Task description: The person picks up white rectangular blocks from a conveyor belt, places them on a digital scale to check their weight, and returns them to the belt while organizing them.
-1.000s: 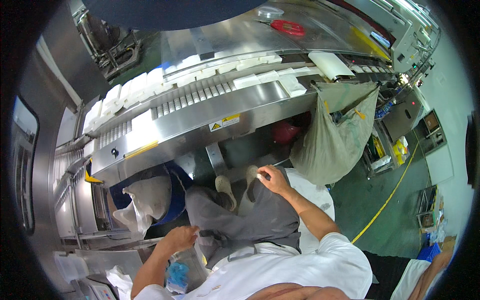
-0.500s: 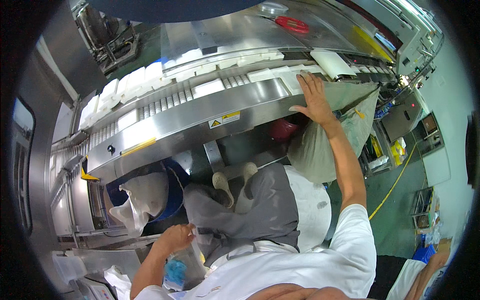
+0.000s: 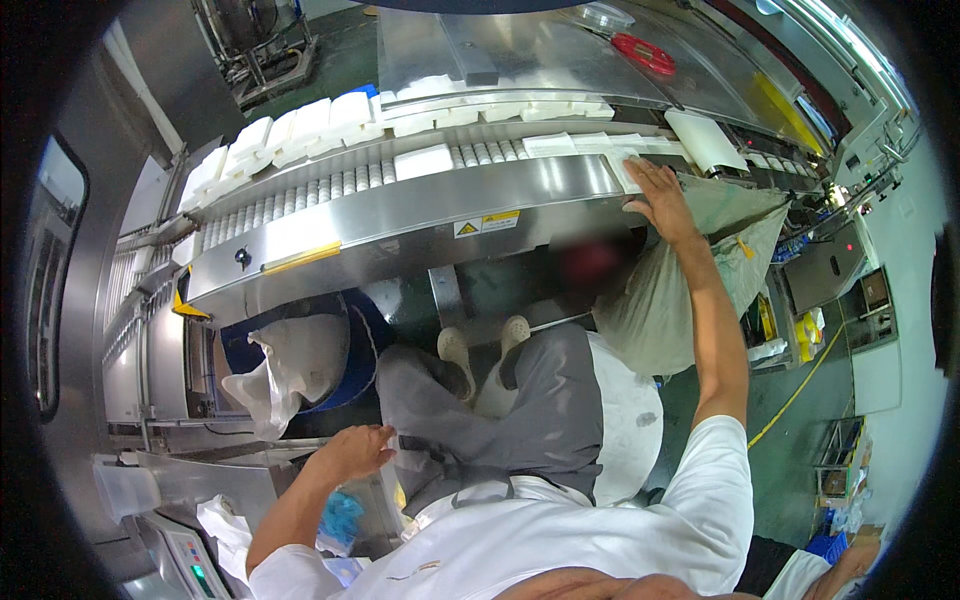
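My right hand (image 3: 660, 200) reaches up to the near steel side rail (image 3: 440, 210) of a roller conveyor. Its fingers are spread, with the fingertips at the rail's edge beside flat white packs (image 3: 570, 145), and nothing shows in its grasp. My left hand (image 3: 352, 452) hovers beside my left knee, loosely bent with the fingertips a little apart. No object is visible in it. One white pack (image 3: 423, 162) lies alone on the white rollers (image 3: 340, 188), and another pack (image 3: 187, 250) sits farther left near the bend.
White blocks (image 3: 300, 125) line the conveyor's far side. A pale sack (image 3: 690, 290) hangs under my right forearm. At lower left stands a blue bin (image 3: 350, 360) with a white bag (image 3: 285, 365). Red-handled scissors (image 3: 643, 54) lie on the steel top. A digital scale (image 3: 180, 555) stands lower left.
The whole view has shifted. The single packs have travelled left along the rollers. My left hand has drawn slightly away from the knee, while my right hand stays at the rail.
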Action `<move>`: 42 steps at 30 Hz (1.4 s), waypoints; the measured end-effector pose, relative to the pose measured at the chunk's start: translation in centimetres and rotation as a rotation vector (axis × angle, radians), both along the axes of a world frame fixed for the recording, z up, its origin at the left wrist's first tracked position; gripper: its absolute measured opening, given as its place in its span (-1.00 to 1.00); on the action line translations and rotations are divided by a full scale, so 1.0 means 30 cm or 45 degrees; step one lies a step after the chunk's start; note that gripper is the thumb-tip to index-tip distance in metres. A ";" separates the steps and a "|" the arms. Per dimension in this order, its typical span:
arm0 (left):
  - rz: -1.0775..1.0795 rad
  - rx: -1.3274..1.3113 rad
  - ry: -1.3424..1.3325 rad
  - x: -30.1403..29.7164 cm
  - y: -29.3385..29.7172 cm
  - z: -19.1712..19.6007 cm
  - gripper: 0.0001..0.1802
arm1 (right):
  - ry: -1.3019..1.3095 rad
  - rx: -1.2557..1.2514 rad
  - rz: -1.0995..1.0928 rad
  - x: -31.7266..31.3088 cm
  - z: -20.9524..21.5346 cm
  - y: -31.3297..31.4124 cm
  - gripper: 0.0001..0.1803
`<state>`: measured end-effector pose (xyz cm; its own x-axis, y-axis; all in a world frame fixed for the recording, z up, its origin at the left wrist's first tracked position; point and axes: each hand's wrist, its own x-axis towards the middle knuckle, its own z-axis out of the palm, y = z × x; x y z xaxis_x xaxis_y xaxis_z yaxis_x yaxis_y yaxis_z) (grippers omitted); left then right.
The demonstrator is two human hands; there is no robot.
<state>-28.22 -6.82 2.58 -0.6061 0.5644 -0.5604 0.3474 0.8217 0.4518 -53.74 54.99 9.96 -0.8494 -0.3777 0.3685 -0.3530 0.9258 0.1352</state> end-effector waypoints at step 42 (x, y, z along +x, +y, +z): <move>0.899 1.558 0.391 -0.047 0.067 0.139 -0.60 | -1.430 -1.435 0.616 0.645 -0.075 -1.078 -0.38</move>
<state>-29.62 -4.82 6.73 -0.9611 0.1238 0.2468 0.2510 0.0195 0.9678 -34.38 22.66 7.72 -0.7544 -0.6544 -0.0520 -0.0700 0.1590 -0.9848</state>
